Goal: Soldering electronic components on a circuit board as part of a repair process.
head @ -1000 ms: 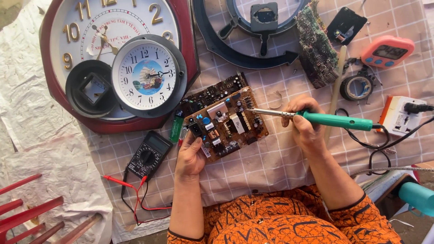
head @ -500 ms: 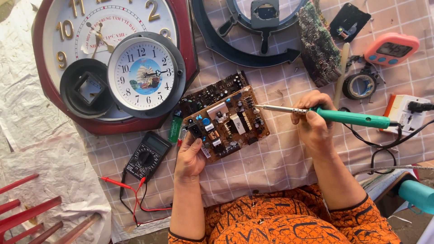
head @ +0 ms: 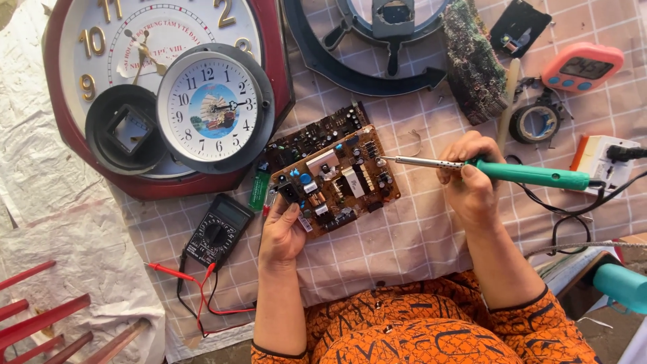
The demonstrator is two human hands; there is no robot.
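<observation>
A brown circuit board (head: 337, 178) crowded with components lies on the checked cloth, over a darker board (head: 313, 135). My left hand (head: 282, 232) grips the brown board's near left corner. My right hand (head: 466, 182) holds a green-handled soldering iron (head: 526, 174), its metal tip touching the board's right edge near a small round part.
Left of the boards: a large red wall clock (head: 81, 87) with a small round clock (head: 214, 108) on it, and a black multimeter (head: 217, 231) with red and black leads. Tape roll (head: 536, 123), pink timer (head: 581, 67), white power strip (head: 603, 162) at right. Red rods (head: 40, 317) lower left.
The iron's tip has slid left along the board's right edge and my right hand has shifted slightly with it. My left hand keeps its hold on the board.
</observation>
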